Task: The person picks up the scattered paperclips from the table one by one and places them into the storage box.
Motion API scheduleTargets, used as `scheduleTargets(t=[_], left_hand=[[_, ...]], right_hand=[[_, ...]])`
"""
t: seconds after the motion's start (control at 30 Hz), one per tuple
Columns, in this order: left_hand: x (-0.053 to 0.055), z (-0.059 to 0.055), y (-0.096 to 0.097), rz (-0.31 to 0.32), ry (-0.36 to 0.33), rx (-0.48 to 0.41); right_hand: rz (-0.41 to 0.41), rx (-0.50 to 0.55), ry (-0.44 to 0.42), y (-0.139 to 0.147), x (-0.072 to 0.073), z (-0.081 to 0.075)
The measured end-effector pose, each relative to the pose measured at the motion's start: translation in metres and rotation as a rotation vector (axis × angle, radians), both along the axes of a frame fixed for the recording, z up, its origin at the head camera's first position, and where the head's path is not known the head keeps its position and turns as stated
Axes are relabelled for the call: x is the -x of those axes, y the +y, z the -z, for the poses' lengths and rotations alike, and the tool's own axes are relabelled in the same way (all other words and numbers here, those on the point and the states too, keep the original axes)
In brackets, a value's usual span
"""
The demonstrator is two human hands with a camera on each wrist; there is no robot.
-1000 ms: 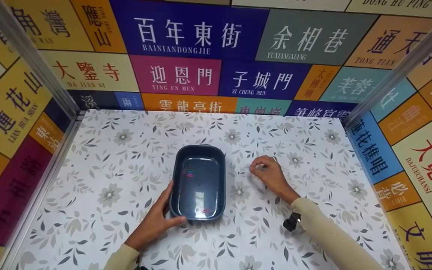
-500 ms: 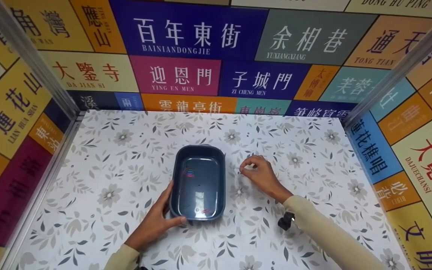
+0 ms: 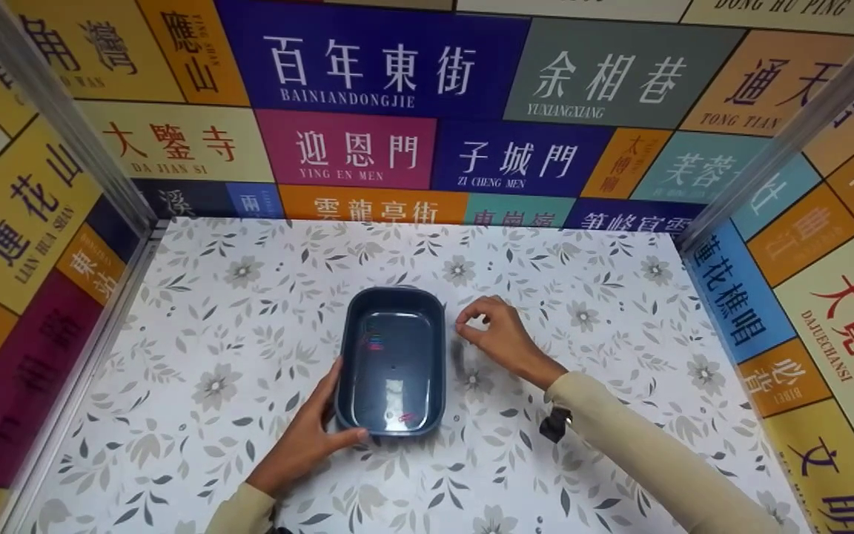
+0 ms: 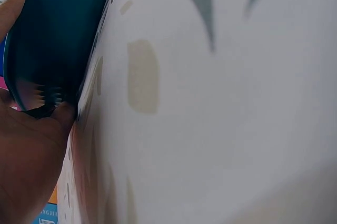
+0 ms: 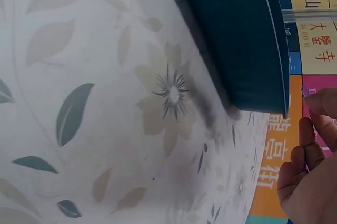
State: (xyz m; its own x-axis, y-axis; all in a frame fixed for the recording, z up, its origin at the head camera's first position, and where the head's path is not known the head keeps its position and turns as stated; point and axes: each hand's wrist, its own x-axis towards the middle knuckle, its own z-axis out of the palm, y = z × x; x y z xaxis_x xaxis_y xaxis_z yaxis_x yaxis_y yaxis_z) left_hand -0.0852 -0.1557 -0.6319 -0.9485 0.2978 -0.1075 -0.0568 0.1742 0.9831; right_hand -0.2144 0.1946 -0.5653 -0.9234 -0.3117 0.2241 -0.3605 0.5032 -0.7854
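Observation:
A dark blue plastic box (image 3: 394, 386) stands on the patterned tabletop, its open side up. My left hand (image 3: 301, 445) holds its near left corner, thumb at the front rim and fingers along the left side. Just right of the box, my right hand (image 3: 500, 337) is raised above the table, thumb and forefinger pinched together. Between those fingertips the right wrist view shows a small light-blue wire paper clip (image 5: 305, 91). Inside the box lie several small coloured clips (image 3: 374, 343) near the left wall, and pink ones (image 3: 406, 417) at the near end.
White cloth with grey leaves and flowers (image 3: 219, 386) covers the table. Panels with coloured street-name signs (image 3: 353, 152) enclose the back and both sides, with metal posts (image 3: 775, 126) at the corners.
My right hand has moved left, from well to the right of the box to close beside its right rim, fingers still pinched. The left hand and the box have not moved.

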Motion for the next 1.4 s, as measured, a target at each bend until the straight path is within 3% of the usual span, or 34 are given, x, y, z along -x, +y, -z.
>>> scheduleTargets(t=[0.47,0.67,1.07,1.4], left_hand=[[0.0,0.003,-0.001,-0.013,0.024,0.022],[0.0,0.003,-0.001,-0.011,0.031,0.027],[0.0,0.001,0.0,-0.006,-0.003,0.007],[0.001,0.001,0.001,-0.005,0.008,-0.009]], right_hand=[[-0.107,-0.078,0.004,-0.034,0.009,-0.009],[-0.151,-0.167,-0.005,-0.048,0.016,-0.014],[-0.154,-0.287,0.008,-0.069,0.022,-0.012],[-0.148,-0.331,0.022,-0.077,0.024,-0.014]])
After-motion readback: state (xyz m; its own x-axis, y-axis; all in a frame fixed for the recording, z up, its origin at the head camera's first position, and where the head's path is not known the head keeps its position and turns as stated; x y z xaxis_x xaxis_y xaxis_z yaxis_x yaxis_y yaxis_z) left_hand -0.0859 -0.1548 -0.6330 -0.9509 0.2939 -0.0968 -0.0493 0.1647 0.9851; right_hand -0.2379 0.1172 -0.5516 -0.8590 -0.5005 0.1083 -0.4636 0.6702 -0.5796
